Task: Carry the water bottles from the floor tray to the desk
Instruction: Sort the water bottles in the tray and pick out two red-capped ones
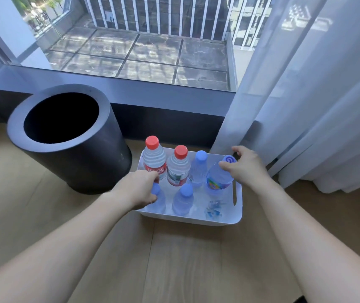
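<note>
Fingers (150,174) of left hand (139,189) clasp the blue-capped bottle (159,201); right hand (246,165) pinches the labelled bottle (217,179) at its neck. Both stand upright in the tray (196,219), below our fingers; we judge a vertical lift.

— How many bottles were recorded in the white rectangular plastic tray (187,218)?

— Six were counted: two clear plastic bottles with red caps (154,159) (178,169), three smaller clear plastic bottles with pale blue caps (198,169) (183,200) (160,201), and one wider clear bottle with a purple cap (217,178).

— Other items?

— One tray, one dark cylindrical bin (82,167) and two bare hands (140,189) (247,167) were noted. The small blue scraps (214,208) could not be counted.
</note>
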{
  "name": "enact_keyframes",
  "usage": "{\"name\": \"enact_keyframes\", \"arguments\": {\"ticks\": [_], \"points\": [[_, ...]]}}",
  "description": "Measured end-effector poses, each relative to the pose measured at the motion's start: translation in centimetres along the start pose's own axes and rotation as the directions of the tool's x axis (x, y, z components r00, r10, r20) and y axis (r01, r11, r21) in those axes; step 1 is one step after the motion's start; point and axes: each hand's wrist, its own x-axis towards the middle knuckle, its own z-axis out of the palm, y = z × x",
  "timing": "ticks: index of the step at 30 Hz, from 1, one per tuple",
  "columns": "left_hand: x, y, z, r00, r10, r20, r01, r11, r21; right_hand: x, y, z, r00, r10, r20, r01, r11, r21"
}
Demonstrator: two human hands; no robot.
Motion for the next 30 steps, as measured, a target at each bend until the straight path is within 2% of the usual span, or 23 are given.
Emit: {"name": "enact_keyframes", "arguments": {"ticks": [6,11,13,16,20,23,26,30], "points": [[-0.1,0.9,0.2,0.999,-0.007,0.037,0.001,0.988,0.155,1.5,1.3,1.8,1.000,0.012,0.007,-0.012,0.998,-0.063],[-0.6,1.3,-0.7,0.998,0.011,0.061,-0.021,0.987,0.160,2.2,2.1,2.5,0.992,-0.059,-0.111,0.050,0.995,-0.082],[-1.0,1.6,-1.5,0.999,0.018,0.030,-0.022,0.989,0.143,2.1,2.3,2.3,0.985,-0.083,-0.148,0.072,0.995,-0.074],[-1.3,2.3,-3.0,0.993,0.025,-0.119,-0.012,0.994,0.111,1.6,2.1,1.5,0.977,-0.129,-0.172,0.123,0.991,-0.043],[-1.6,3.6,-4.9,0.941,0.036,-0.336,-0.053,0.998,-0.041,0.1,-0.1,-1.7,0.937,-0.213,-0.278,0.235,0.971,0.047],[-2.1,5.0,-6.3,0.903,0.072,-0.423,-0.163,0.969,-0.184,-1.8,-2.5,-4.7,0.887,-0.270,-0.374,0.348,0.925,0.157],[-2.6,6.7,-7.3,0.918,0.082,-0.388,-0.258,0.867,-0.426,-3.9,-4.7,-7.7,0.840,-0.290,-0.458,0.450,0.845,0.289],[-2.9,7.9,-7.8,0.967,0.104,-0.234,-0.233,0.733,-0.639,-6.3,-6.9,-10.2,0.830,-0.345,-0.438,0.542,0.683,0.489]]}}
